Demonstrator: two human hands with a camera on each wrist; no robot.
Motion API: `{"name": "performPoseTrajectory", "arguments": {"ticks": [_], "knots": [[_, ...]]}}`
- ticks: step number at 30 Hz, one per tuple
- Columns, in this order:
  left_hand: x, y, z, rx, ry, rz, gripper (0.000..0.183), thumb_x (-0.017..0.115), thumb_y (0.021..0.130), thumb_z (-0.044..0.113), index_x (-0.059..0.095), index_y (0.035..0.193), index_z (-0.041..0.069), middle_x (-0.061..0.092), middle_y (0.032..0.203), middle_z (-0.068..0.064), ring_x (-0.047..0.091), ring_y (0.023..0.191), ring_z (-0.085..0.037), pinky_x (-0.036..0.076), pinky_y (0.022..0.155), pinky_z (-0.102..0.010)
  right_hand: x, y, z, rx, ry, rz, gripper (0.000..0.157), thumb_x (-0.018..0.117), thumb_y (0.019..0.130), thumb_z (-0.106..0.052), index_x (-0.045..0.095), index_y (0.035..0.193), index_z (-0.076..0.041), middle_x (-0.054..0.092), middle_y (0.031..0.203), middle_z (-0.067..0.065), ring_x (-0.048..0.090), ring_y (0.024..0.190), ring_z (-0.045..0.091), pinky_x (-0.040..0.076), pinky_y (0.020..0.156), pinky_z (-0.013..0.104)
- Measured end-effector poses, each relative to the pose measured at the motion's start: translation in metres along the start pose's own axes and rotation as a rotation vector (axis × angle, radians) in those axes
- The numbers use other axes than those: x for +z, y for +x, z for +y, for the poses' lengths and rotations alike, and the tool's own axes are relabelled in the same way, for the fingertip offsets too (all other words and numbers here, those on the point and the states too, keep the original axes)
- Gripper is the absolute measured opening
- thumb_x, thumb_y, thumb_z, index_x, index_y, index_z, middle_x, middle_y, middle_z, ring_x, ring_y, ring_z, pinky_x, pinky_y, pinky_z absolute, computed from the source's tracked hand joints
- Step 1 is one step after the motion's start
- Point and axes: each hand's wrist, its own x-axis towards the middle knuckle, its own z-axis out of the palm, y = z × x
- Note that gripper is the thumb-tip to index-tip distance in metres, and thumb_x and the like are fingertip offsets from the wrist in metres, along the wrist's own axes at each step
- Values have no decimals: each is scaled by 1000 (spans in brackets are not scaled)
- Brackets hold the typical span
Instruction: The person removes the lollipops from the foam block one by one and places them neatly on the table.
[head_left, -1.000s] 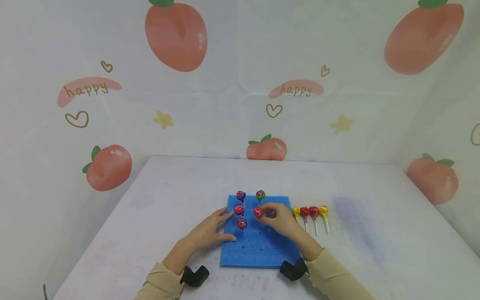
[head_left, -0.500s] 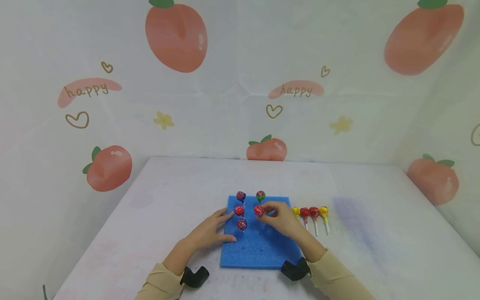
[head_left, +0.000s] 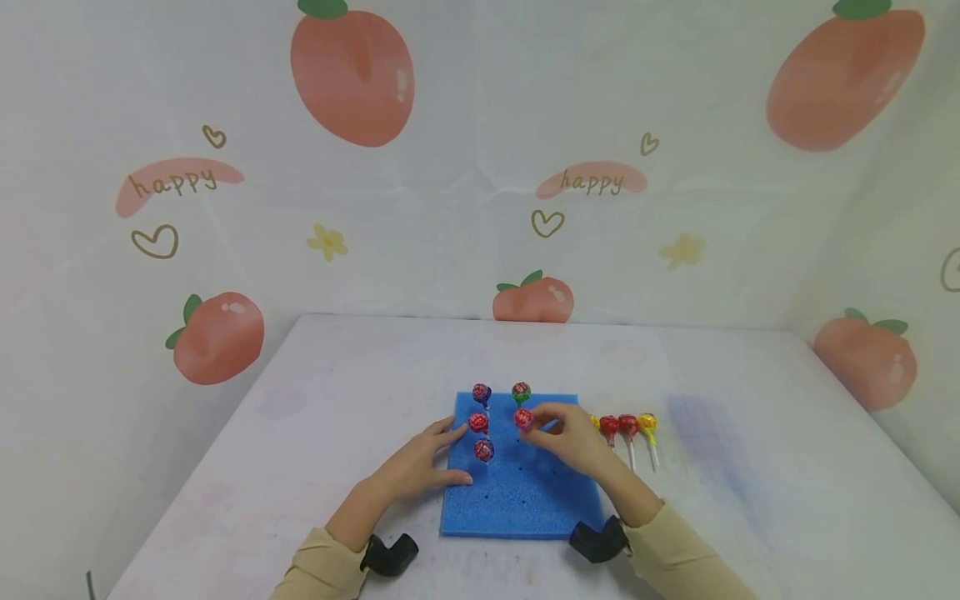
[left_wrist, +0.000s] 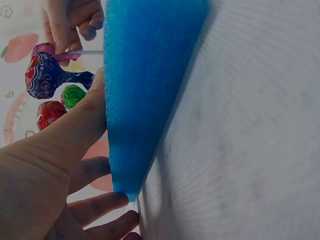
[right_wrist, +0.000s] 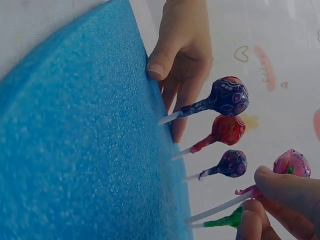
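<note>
A blue foam board point(head_left: 525, 518) with small holes lies on the table. My right hand point(head_left: 576, 439) pinches a pink-wrapped lollipop point(right_wrist: 292, 163) just below its candy, thumb against fingers. The white stick slants down, its lower end at the foam surface in the right wrist view. My left hand point(head_left: 420, 461) rests along the board's left edge, thumb on top and fingers spread. Standing in the foam on the left are a dark blue lollipop point(right_wrist: 231, 96), a red lollipop point(right_wrist: 229, 130) and a purple lollipop point(right_wrist: 233, 163). A green lollipop point(head_left: 521, 392) stands behind the pink one.
Right of the board, a red lollipop point(head_left: 609, 426), another red lollipop point(head_left: 628, 426) and a yellow lollipop point(head_left: 648, 423) lie in a row on the white table point(head_left: 757, 400). My right hand partly covers one more yellow one. A fruit-printed backdrop point(head_left: 435, 208) rises behind.
My right hand has shifted slightly right and away from me, carrying the pink lollipop with it. It now covers more of the nearest yellow lollipop. My left hand stays in place.
</note>
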Motion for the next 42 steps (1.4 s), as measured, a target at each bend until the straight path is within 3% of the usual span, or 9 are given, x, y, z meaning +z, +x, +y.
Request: {"name": "performPoseTrajectory", "arguments": {"ticks": [16, 32, 42], "knots": [[0, 0, 0, 1, -4, 2, 78, 71, 78, 44, 41, 142, 12, 30, 151, -18, 30, 138, -41, 32, 107, -58, -9, -6, 3, 21, -30, 39, 18, 69, 84, -16, 69, 98, -5, 69, 89, 11, 61, 68, 13, 52, 61, 17], [-1, 0, 1, -2, -2, -1, 77, 71, 78, 43, 41, 142, 12, 30, 151, -18, 29, 138, -41, 32, 108, -58, -20, -12, 8, 102, -37, 73, 21, 69, 84, -21, 69, 101, -7, 69, 92, 8, 59, 70, 12, 52, 63, 20], [0, 0, 0, -3, 0, -2, 77, 71, 78, 43, 40, 142, 12, 30, 151, -18, 30, 138, -42, 32, 107, -58, -25, -18, 12, 108, -40, 84, 22, 68, 85, -23, 69, 99, -6, 69, 92, 8, 55, 68, 11, 49, 55, 19]]}}
